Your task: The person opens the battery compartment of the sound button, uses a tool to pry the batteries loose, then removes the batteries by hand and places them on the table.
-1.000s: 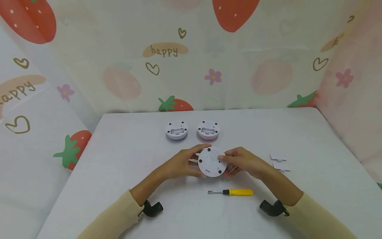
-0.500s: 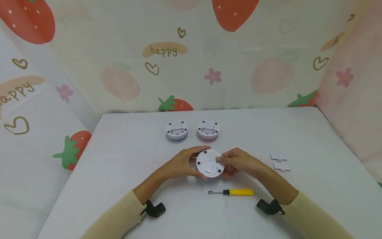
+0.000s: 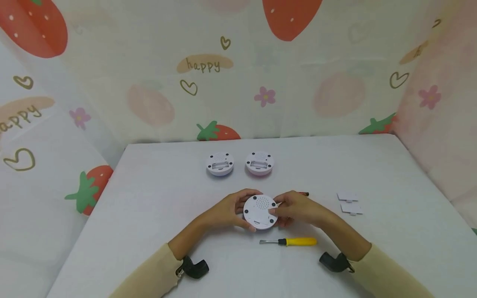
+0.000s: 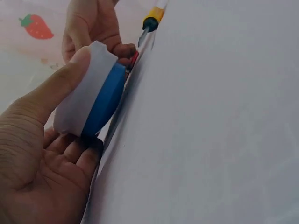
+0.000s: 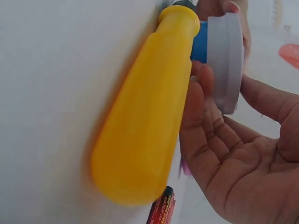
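A round white device (image 3: 261, 211) with speaker holes and dark rubber feet faces up between both hands, over the middle of the table. Its lower part is blue in the left wrist view. My left hand (image 3: 232, 210) grips its left side, thumb at the near edge and fingers round the far edge. On the right edge my right hand (image 3: 296, 209) pinches it, thumb on the upper face and fingers underneath. A yellow-handled screwdriver (image 3: 288, 241) lies just in front. A red and black battery (image 5: 161, 207) lies by the right hand, mostly hidden behind it in the head view.
Two similar round devices (image 3: 220, 164) stand farther back with uncovered battery compartments. Two small white battery covers (image 3: 351, 209) lie at the right. A patterned cloth wall (image 3: 298, 95) rises behind the table (image 3: 167, 178).
The device and both hands have moved toward the person, with the device's face tilting slightly. The battery's end now shows behind the right hand. The screwdriver stays in place.
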The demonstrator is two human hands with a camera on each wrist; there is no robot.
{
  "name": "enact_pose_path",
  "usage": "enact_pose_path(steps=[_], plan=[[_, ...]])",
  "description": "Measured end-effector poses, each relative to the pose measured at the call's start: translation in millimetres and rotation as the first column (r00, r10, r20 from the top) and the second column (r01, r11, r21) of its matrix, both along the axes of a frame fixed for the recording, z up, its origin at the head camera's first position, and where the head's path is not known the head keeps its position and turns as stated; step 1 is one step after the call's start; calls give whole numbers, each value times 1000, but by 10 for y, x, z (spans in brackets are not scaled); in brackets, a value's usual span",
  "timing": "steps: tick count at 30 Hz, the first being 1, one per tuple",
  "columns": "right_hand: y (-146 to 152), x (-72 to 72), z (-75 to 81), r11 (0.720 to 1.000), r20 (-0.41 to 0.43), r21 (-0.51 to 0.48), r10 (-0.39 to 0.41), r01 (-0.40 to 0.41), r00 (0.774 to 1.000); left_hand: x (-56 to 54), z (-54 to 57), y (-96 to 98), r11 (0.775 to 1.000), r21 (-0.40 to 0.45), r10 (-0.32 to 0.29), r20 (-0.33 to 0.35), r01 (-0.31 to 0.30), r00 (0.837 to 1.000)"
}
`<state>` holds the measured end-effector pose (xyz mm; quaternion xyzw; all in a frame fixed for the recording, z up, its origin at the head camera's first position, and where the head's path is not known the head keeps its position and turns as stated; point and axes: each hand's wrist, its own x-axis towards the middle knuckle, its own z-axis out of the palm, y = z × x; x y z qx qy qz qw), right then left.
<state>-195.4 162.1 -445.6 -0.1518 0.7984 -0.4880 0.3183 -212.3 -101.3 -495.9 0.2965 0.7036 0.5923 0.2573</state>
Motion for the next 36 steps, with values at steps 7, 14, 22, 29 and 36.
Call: enact_pose_path(steps=[7, 14, 22, 29, 36], plan=[[-22, 10, -39, 999, -43, 30, -10, 11, 999, 7, -47, -21, 1000, -7, -3, -9, 3, 1000], [-45, -13, -53, 999, -110, 46, 2, 3, 994, 21, -62, -27, 1000, -13, 4, -80, -5, 997], [-64, -27, -63, 1000, -173, 22, -11, 15, 985, 43, -65, -26, 999, -39, 13, -70, -16, 997], [-85, 20, -12, 985, -392, 164, 24, 45, 920, 46, -68, -40, 999, -21, 27, -72, -28, 997], [-203, 188, 106, 943, -650, 322, 156, 84, 744, 37, -99, -33, 999, 7, 32, -89, -31, 996]])
